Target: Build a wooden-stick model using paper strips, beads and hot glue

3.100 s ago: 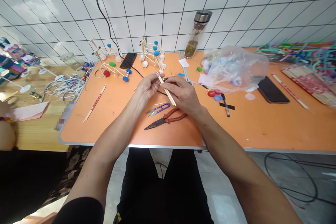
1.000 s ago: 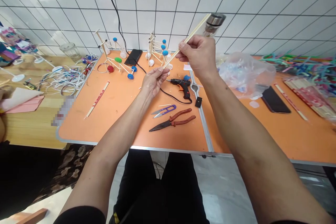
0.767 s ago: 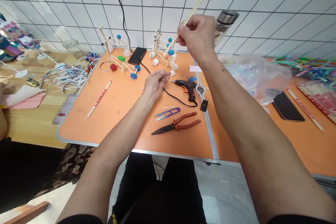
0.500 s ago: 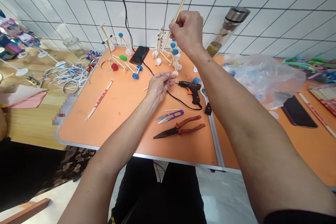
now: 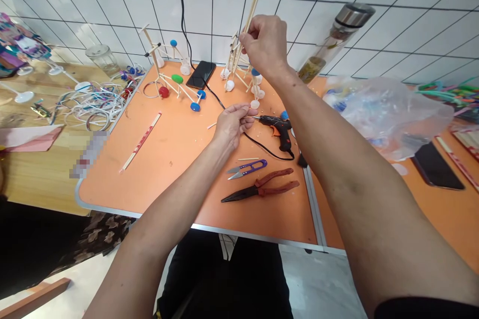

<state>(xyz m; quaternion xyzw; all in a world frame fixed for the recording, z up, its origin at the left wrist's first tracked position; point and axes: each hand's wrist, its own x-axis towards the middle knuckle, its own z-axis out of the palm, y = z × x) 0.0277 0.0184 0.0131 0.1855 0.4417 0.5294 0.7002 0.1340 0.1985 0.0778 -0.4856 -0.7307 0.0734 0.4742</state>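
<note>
My right hand [image 5: 264, 42], fingers closed, grips a pair of pale wooden chopsticks [image 5: 256, 2] raised upright in front of the tiled wall. Behind and below it stands a stick model [image 5: 239, 79] with blue and white bottle caps, partly covered by the hand. My left hand [image 5: 235, 122] is closed in a pinch just above the table, beside a white bottle cap [image 5: 254, 104]; what its fingers hold, if anything, is hidden. The nozzle of a black glue gun [image 5: 277, 128] lies right by those fingers. Nearer me are purple thread snips [image 5: 249, 168] and red-handled long-nose pliers [image 5: 260, 187].
Another stick model [image 5: 164, 79] with coloured caps stands at the back left near a phone [image 5: 201, 75]. Wrapped chopsticks [image 5: 141, 142] lie on the left. A glass bottle [image 5: 333, 42], a plastic bag [image 5: 392, 114] and a second phone [image 5: 437, 167] are on the right.
The view has shifted slightly. The chopsticks in my right hand have tilted more upright, their upper ends moving left. My left hand stays by the glue gun nozzle.
</note>
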